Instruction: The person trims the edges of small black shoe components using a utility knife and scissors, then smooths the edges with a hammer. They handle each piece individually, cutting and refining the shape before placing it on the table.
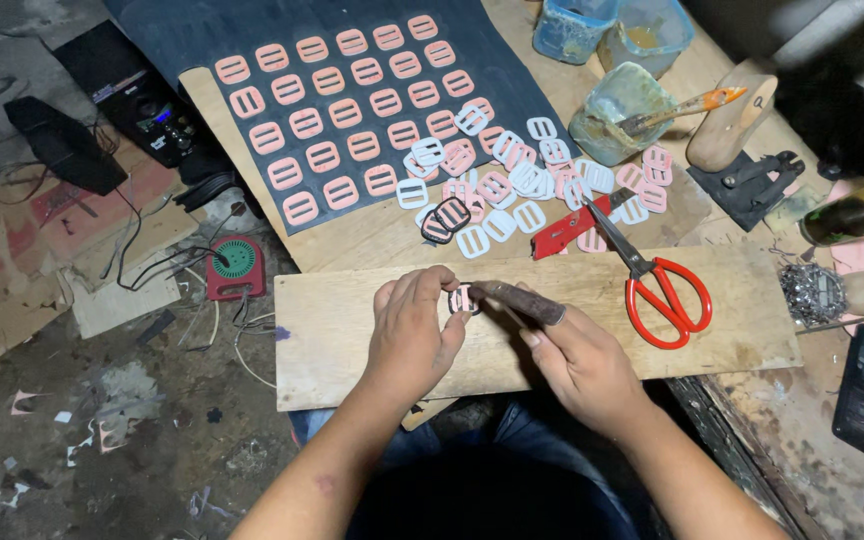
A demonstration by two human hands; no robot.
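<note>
Head view, nearest zone: both forearms extend from the lower edge over dark trousers toward a bare wooden board [372,350] laid across the lap side of the bench. Left hand [414,330] rests on the board, fingers curled and pinched together on a small slide buckle [464,299], which sits just above the board's upper middle. Right hand [577,358] is closed around a dark-handled tool [520,300]; the tool tip meets the buckle. Whether the tip is a brush or a blade cannot be told.

Middle zone: red-handled scissors [664,292] lie on the board's right half, blades pointing up and left. A red utility knife [564,232] lies just beyond the board, beside a loose heap of white and pink buckles [524,180]; two dark buckles [445,218] lie at the heap's left edge. A pile of small metal parts [812,293] sits at the board's right end.

Far zone: a dark sheet [202,30] carries pink buckles [344,112] set out in slanted rows. Right of it stand a glue pot with a brush [620,125], two blue plastic tubs [607,25] and a wooden shoe last [732,125].

Room: at left, a dirty concrete floor [102,440] holds scraps, tangled cables, a red round-faced device [235,266] and black electronic units [122,95]. Lighting is dim
</note>
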